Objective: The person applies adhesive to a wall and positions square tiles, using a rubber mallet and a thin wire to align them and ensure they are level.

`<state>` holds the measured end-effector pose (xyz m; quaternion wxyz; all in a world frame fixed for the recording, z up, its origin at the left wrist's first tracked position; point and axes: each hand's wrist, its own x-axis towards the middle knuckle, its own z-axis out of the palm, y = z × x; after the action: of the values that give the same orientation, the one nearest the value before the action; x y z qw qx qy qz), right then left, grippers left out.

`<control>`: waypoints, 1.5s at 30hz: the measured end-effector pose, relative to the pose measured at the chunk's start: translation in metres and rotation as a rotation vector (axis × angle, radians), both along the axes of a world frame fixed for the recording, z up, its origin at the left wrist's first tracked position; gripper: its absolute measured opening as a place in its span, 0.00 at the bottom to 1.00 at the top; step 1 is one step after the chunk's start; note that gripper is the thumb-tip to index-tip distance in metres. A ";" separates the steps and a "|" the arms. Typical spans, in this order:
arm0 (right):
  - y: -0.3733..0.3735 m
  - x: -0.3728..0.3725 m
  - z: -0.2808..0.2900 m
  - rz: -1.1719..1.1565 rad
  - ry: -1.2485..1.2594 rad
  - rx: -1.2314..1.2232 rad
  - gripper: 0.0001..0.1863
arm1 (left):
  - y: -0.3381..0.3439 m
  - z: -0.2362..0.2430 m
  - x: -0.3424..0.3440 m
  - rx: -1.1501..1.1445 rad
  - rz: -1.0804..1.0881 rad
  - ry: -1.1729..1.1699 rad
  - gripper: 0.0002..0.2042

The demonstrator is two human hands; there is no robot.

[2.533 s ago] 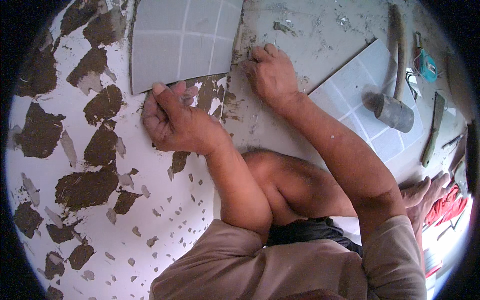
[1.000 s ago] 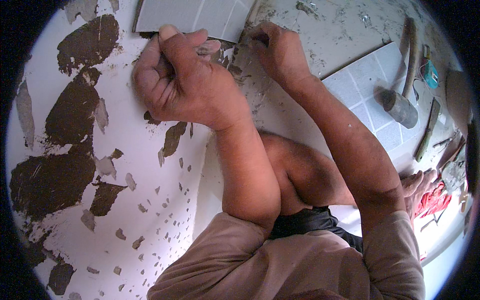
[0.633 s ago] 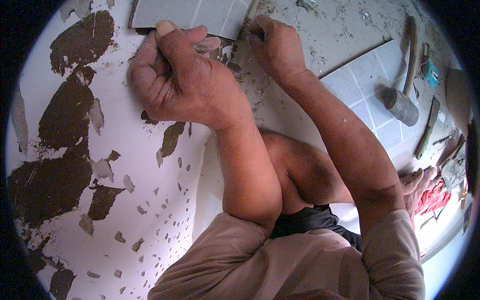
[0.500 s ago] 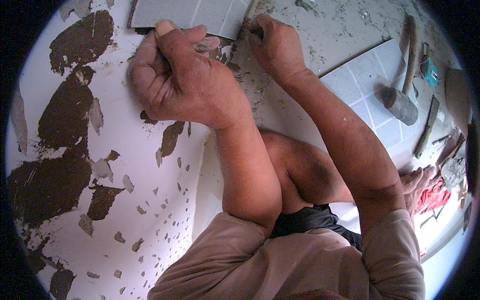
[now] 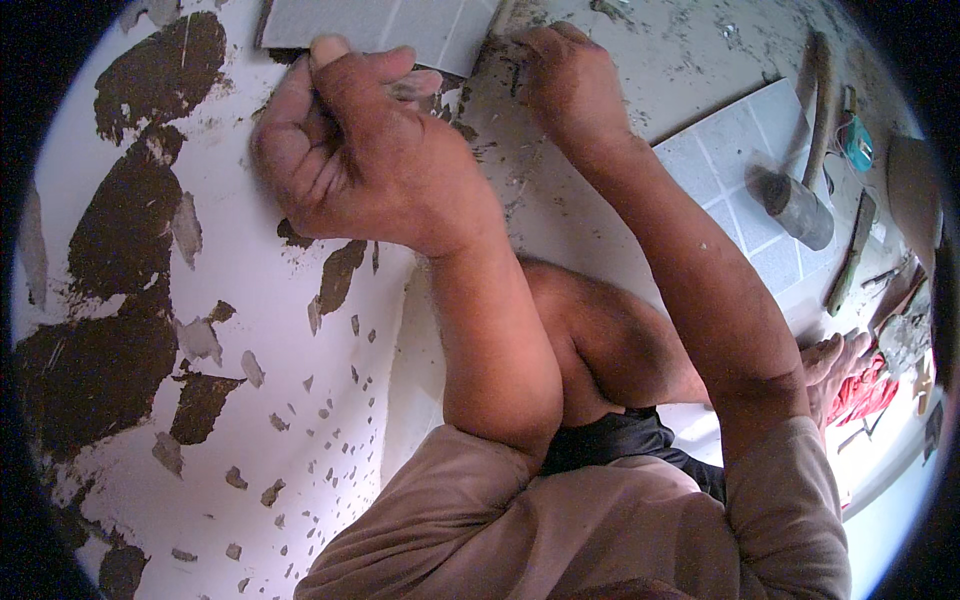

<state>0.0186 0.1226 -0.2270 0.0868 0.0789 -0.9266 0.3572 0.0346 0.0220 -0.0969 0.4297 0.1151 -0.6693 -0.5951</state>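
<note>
Both hands meet at the near end of a grey grid-patterned tile (image 5: 370, 25) at the foot of a chipped white wall (image 5: 275, 310).
The tile lies flat along the wall, its right side by the edge where wall meets floor (image 5: 670, 60); the left hand (image 5: 375, 165) has its thumb tip at the tile's near edge and its other fingers partly curled, probably to steady it, though whether they pinch it I cannot tell. The right hand (image 5: 575, 85), fingers bent inward, is just beside the tile's floor-side corner, perhaps to work at that joint; its fingertips are too hidden to show any grip. A mallet (image 5: 800, 215) rests on a loose tile (image 5: 712, 165) on the floor, seemingly parked within the right arm's reach.
</note>
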 end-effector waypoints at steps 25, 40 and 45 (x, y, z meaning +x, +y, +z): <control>-0.021 0.020 0.004 -0.085 0.127 0.094 0.15 | -0.008 -0.004 0.003 -0.050 -0.031 0.022 0.06; -0.021 0.016 -0.004 -0.114 0.162 0.041 0.12 | -0.005 -0.002 0.001 -0.077 -0.019 0.022 0.08; -0.023 0.017 -0.001 -0.121 0.113 0.051 0.10 | -0.006 -0.004 0.001 -0.067 -0.014 0.016 0.09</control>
<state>0.0356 0.0998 -0.2282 0.1583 0.0448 -0.9321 0.3225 0.0359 0.0158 -0.1004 0.4343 0.0911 -0.6863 -0.5763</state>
